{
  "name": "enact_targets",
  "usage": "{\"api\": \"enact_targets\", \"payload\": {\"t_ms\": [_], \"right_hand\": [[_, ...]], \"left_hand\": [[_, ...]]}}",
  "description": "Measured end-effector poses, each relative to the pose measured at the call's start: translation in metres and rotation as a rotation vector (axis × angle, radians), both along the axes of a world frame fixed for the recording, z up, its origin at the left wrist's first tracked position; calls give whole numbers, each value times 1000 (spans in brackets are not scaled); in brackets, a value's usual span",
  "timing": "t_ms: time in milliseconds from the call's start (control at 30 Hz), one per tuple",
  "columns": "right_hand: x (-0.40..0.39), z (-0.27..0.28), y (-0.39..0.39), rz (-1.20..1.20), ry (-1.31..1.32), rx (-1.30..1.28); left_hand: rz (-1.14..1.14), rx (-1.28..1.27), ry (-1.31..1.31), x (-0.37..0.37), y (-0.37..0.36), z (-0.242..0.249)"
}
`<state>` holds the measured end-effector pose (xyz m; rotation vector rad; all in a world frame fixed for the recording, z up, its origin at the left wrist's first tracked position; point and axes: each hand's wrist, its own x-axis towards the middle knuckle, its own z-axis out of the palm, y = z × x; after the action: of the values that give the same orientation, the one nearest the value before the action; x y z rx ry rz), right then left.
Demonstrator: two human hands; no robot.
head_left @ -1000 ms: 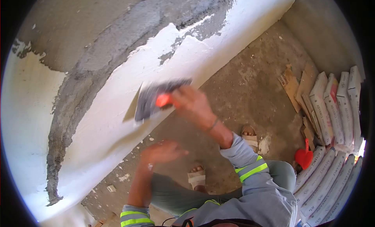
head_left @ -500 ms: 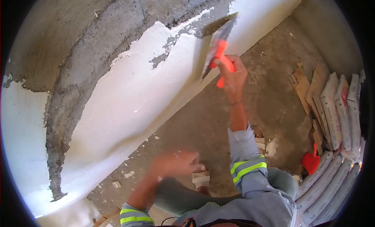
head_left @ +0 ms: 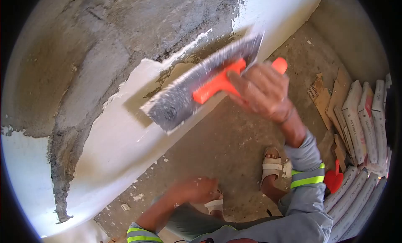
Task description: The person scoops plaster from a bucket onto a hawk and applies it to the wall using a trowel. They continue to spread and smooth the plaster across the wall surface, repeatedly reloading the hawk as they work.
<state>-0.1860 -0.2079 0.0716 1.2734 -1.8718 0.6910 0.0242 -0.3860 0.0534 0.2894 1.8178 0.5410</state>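
Note:
My right hand (head_left: 268,90) is closed round the orange handle of a plastering trowel (head_left: 180,98). The trowel's wide steel blade carries whitish smears and shows its handle side to me, blurred by motion. It overlaps the lower wall, throwing a shadow beside it. Behind the blade, white plaster (head_left: 111,126) covers the lower part of the wall, with a ragged upper edge against rough grey render (head_left: 96,71). Low in front of me, over the floor and close to my leg, hangs my left hand (head_left: 199,190); blur smears its fingers.
Stacked bags (head_left: 356,121) line the right side, with flattened cardboard (head_left: 320,98) leaning beside them. A red scoop-like tool (head_left: 333,180) rests against the lower bags. Plaster crumbs dot the concrete floor (head_left: 234,146). My sandalled feet (head_left: 271,165) stand below.
The trowel has turned from nearly edge-on to showing its broad handle side, and its blade now reaches further left and down. My right forearm has shifted right; my left hand is slightly lower.

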Motion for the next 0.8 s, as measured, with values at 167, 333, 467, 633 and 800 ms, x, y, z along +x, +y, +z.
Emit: {"api": "enact_targets", "payload": {"t_ms": [167,333,467,633,800], "right_hand": [[-41,-8,-16,62,291,92],[-6,-79,-6,32,-80,141],[-5,-75,15,-266,-692,-573],[-2,-20,-24,53,-1289,-906],[94,-59,-113,91,-480,-294]], "left_hand": [[78,62,94,1,1,-4],[-2,32,63,-12,16,-24],[-28,-10,78,-8,10,-28],[9,23,4,-18,16,6],[-70,185,190,28,16,-50]]}}
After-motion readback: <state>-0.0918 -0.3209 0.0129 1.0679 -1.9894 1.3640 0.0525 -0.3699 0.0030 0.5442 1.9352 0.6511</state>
